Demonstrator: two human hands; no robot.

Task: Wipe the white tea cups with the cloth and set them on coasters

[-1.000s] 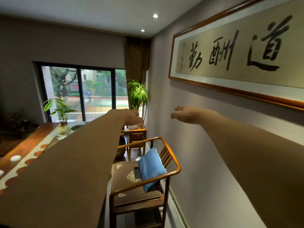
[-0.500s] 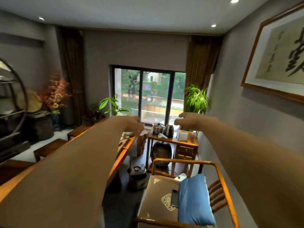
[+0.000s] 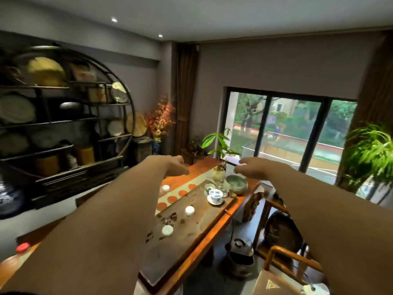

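Both my arms stretch out over a long wooden tea table (image 3: 214, 228). My left hand (image 3: 173, 167) and my right hand (image 3: 252, 168) hover high above its far end, fingers loosely apart and holding nothing. Two white tea cups (image 3: 190, 210) (image 3: 167, 230) stand on the dark tea tray (image 3: 182, 237). A third white cup (image 3: 165, 187) sits on the pale runner beside a row of orange coasters (image 3: 171, 198). No cloth is in view.
A blue-and-white lidded cup on a saucer (image 3: 215, 196), a green bowl (image 3: 236, 183) and a potted plant (image 3: 219, 173) crowd the tray's far end. A kettle (image 3: 240, 258) and a wooden chair (image 3: 285, 271) stand to the table's right. A round shelf (image 3: 63, 124) fills the left wall.
My view has swung left and down, from the framed calligraphy wall and the chair to the tea table. Both arms stay outstretched and empty.
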